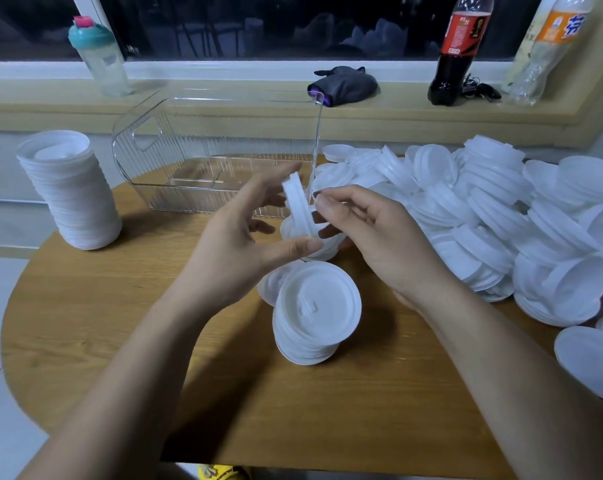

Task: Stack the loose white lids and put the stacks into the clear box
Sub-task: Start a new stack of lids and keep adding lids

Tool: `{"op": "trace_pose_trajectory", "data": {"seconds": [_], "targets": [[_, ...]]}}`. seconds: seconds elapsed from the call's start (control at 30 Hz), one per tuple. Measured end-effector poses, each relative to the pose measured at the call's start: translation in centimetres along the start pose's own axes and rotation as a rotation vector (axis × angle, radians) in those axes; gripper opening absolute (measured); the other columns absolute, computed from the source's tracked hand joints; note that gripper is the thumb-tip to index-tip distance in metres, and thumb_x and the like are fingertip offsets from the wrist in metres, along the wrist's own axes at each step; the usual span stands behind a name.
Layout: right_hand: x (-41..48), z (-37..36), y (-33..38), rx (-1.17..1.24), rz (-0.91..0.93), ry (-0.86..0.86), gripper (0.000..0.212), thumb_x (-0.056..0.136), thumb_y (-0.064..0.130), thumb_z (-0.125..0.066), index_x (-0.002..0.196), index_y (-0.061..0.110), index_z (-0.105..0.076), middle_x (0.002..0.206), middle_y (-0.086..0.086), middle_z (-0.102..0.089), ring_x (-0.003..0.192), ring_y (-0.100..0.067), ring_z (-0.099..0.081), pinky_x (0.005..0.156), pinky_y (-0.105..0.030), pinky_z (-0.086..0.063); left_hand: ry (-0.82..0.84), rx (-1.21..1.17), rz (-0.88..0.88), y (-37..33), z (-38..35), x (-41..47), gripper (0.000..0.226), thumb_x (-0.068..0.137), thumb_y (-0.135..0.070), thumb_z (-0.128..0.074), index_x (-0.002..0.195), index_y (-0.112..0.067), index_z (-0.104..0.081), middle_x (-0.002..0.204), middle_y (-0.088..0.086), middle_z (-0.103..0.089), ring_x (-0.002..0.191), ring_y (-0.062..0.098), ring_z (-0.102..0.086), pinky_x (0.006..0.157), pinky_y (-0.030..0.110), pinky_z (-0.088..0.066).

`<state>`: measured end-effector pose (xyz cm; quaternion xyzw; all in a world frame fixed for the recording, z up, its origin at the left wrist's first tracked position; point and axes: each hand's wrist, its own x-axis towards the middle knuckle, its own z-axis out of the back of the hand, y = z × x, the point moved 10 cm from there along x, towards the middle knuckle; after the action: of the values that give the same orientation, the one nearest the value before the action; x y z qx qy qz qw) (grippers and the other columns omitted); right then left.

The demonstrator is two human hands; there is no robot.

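Round wooden table (pixel 102 341) under a dark window; take the clear box (pixel 147 140) at the far middle as reference. Your left hand (pixel 230 233) and right hand (pixel 373 233) meet just in front of the box's near right corner, both closed on the held lids (pixel 295 199). Left thumb is under them and left fingers are over the top rim, while right thumb and forefinger pinch the rim from the other side. The lids stand on edge, so their stacking axis runs roughly sideways, along the box's near wall, not upright. The loose lids (pixel 483 209) are heaped right of the box, up against its right wall as far as I can tell. That makes your right hand the nearer feeder, and the left suits holding. A short stack (pixel 314 317) stands further in front of the box, nearer you, leaning a little. A tall stack (pixel 69 192) stands left of the box, apart from it. The box looks to hold no lids yet. My read: you're mid-nesting, early in the job. The box opening lies straight behind your hands, so loading means turning the bunch upright and lifting it over the near wall.
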<state>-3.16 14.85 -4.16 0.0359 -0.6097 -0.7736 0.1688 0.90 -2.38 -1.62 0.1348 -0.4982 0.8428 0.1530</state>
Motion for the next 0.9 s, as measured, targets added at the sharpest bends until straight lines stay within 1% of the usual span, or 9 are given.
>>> {"op": "trace_pose_trajectory", "data": {"seconds": [0.13, 0.23, 0.37, 0.47, 0.57, 0.63, 0.73, 0.83, 0.9], "targets": [[0.0, -0.8, -0.3, 0.066, -0.012, 0.063, 0.058, 0.092, 0.069, -0.07, 0.135, 0.03, -0.07, 0.12, 0.011, -0.079, 0.12, -0.01, -0.072, 0.109, -0.049, -0.055, 0.024, 0.022, -0.029, -0.9, -0.7, 0.2, 0.088, 0.079, -0.045, -0.091, 0.156, -0.036, -0.051, 0.148, -0.023, -0.061, 0.134, 0.007, -0.062, 0.1, 0.041, -0.057], [0.3, -0.8, -1.1, 0.157, -0.026, 0.08, 0.049, 0.096, 0.061, -0.071, 0.133, 0.029, -0.072, 0.125, 0.004, -0.079, 0.124, -0.019, -0.072, 0.113, -0.056, -0.051, 0.02, 0.054, -0.043, -1.0, -0.6, 0.2, 0.086, 0.08, -0.044, -0.091, 0.156, -0.037, -0.051, 0.145, -0.023, -0.063, 0.131, 0.008, -0.063, 0.097, 0.037, -0.056], [0.8, 1.0, -1.9, 0.291, -0.035, -0.074, 0.019, 0.1, 0.018, -0.077, 0.118, 0.013, -0.076, 0.101, -0.006, -0.08, 0.086, -0.018, -0.072, 0.078, -0.037, -0.054, 0.048, -0.014, 0.0, 0.1, -0.3, 0.4, 0.084, 0.082, -0.043, -0.092, 0.156, -0.038, -0.052, 0.145, -0.023, -0.064, 0.134, 0.009, -0.062, 0.099, 0.038, -0.055], [0.7, 3.7, -1.6, 0.263, -0.033, -0.222, 0.006, 0.099, 0.007, -0.075, 0.104, 0.011, -0.076, 0.081, -0.012, -0.073, 0.061, -0.02, -0.056, 0.062, -0.032, -0.048, 0.082, -0.092, 0.038, 1.4, 0.0, 0.7, 0.071, 0.093, -0.049, -0.082, 0.157, -0.037, -0.053, 0.149, -0.018, -0.064, 0.134, 0.01, -0.063, 0.102, 0.034, -0.054], [-0.1, 5.3, -0.2, 0.131, -0.006, -0.242, 0.004, 0.098, 0.013, -0.078, 0.101, 0.014, -0.079, 0.079, -0.017, -0.07, 0.062, -0.022, -0.058, 0.06, -0.032, -0.048, -0.037, -0.145, 0.093, 3.2, 1.1, 1.0, 0.042, 0.108, -0.045, -0.062, 0.147, -0.031, -0.064, 0.135, -0.01, -0.074, 0.123, 0.009, -0.069, 0.095, 0.025, -0.052], [-1.0, 5.3, 0.8, 0.006, 0.013, -0.203, 0.003, 0.096, 0.02, -0.082, 0.099, 0.019, -0.081, 0.074, -0.009, -0.069, 0.063, -0.018, -0.058, 0.061, -0.03, -0.049, -0.062, -0.028, 0.101, 4.4, 1.3, 1.2, 0.031, 0.106, -0.04, -0.069, 0.136, -0.035, -0.07, 0.128, -0.011, -0.075, 0.121, 0.009, -0.068, 0.093, 0.031, -0.053], [-2.4, 4.0, 2.0, -0.117, 0.05, -0.105, 0.001, 0.095, 0.025, -0.082, 0.095, 0.024, -0.081, 0.07, 0.0, -0.067, 0.06, -0.012, -0.058, 0.062, -0.022, -0.046, 0.01, 0.245, 0.044, 5.1, 0.3, 1.3, 0.037, 0.09, -0.028, -0.086, 0.124, -0.037, -0.074, 0.124, -0.017, -0.071, 0.118, 0.002, -0.064, 0.086, 0.023, -0.049], [-3.6, 2.4, 2.6, -0.2, 0.08, -0.01, 0.002, 0.095, 0.028, -0.081, 0.093, 0.029, -0.081, 0.076, 0.0, -0.071, 0.07, -0.025, -0.064, 0.07, -0.034, -0.051, 0.046, 0.39, -0.042, 4.9, -0.6, 1.2, 0.038, 0.08, -0.027, -0.09, 0.116, -0.033, -0.08, 0.123, -0.018, -0.068, 0.115, -0.005, -0.059, 0.088, 0.005, -0.037], [-4.3, 1.7, 2.5, -0.245, 0.079, 0.039, 0.005, 0.096, 0.031, -0.079, 0.091, 0.031, -0.08, 0.075, 0.005, -0.07, 0.066, -0.017, -0.061, 0.068, -0.034, -0.051, 0.046, 0.429, -0.086, 4.7, -0.8, 1.2, 0.031, 0.081, -0.026, -0.093, 0.11, -0.032, -0.083, 0.12, -0.015, -0.069, 0.113, -0.002, -0.058, 0.092, 0.002, -0.034]]}}
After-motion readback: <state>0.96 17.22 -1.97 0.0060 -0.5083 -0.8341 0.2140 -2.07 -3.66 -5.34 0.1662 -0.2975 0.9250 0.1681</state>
